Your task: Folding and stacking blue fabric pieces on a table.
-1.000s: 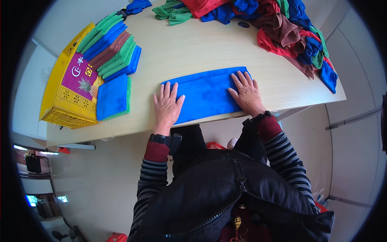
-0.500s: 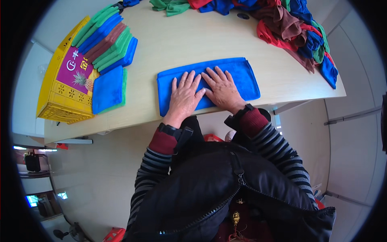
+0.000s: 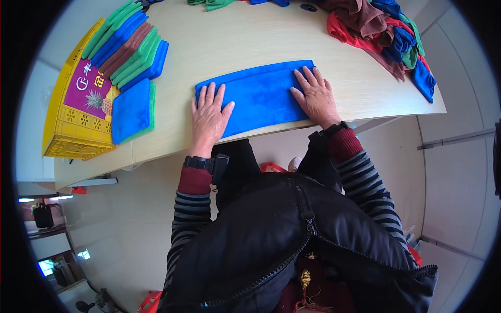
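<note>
A blue towel [image 3: 261, 96], folded into a long flat rectangle, lies along the table's near edge. My left hand [image 3: 210, 116] rests flat on its left end, fingers apart and pointing away from me. On the towel's right end lies my right hand [image 3: 316, 96], also flat with its fingers spread. Neither hand grips the cloth. To the left of my left hand is a small stack of folded towels, blue [image 3: 131, 112] on top of green [image 3: 152, 107].
A yellow crate [image 3: 78, 128] stands at the table's left end, beside a leaning row of folded green, blue and brown towels [image 3: 130, 52]. Loose crumpled cloths [image 3: 389, 34] in several colours are heaped at the far right. White cabinets [image 3: 454, 99] stand beyond the table's right end.
My hands have slid apart from the middle of the blue towel, the left one to its left end and the right one to its right end. The towel looks smoother now.
</note>
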A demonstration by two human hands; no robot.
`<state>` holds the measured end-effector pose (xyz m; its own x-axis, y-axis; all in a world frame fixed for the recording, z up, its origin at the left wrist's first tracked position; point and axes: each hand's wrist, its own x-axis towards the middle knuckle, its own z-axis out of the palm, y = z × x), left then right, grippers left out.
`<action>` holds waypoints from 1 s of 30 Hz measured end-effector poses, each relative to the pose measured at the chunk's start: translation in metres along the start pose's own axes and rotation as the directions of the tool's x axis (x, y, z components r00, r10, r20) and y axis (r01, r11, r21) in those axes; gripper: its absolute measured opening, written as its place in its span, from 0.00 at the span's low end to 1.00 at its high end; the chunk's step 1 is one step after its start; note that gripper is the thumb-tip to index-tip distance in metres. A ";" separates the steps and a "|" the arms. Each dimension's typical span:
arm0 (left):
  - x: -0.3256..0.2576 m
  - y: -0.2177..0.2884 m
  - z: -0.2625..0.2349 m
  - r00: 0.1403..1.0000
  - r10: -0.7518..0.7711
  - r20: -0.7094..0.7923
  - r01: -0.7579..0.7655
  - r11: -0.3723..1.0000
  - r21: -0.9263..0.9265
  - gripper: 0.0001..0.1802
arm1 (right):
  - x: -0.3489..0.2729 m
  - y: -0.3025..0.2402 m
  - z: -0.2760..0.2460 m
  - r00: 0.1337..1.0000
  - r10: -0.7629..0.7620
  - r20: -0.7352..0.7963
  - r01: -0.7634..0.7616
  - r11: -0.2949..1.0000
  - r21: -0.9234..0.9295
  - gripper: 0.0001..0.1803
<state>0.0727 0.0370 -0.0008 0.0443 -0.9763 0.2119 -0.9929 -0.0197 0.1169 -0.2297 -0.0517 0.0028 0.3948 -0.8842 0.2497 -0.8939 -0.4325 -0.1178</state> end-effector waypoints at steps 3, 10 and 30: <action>-0.003 -0.007 0.001 1.000 -0.022 0.002 0.022 1.000 -0.001 0.36 | -0.002 0.004 0.001 1.000 0.005 -0.008 -0.005 1.000 0.006 0.35; -0.009 -0.019 0.002 0.998 -0.052 -0.026 0.051 0.998 -0.036 0.36 | -0.016 0.032 0.000 0.997 0.076 -0.022 -0.075 0.996 0.051 0.35; -0.006 0.020 0.016 0.995 0.045 -0.090 -0.047 0.999 -0.017 0.32 | -0.004 -0.115 0.010 0.949 -0.314 -0.021 0.309 0.917 0.252 0.34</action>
<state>0.0508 0.0388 -0.0149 0.0093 -0.9528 0.3036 -0.9919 0.0296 0.1234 -0.1263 0.0000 0.0054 0.6509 -0.6999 0.2941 -0.6446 -0.7142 -0.2727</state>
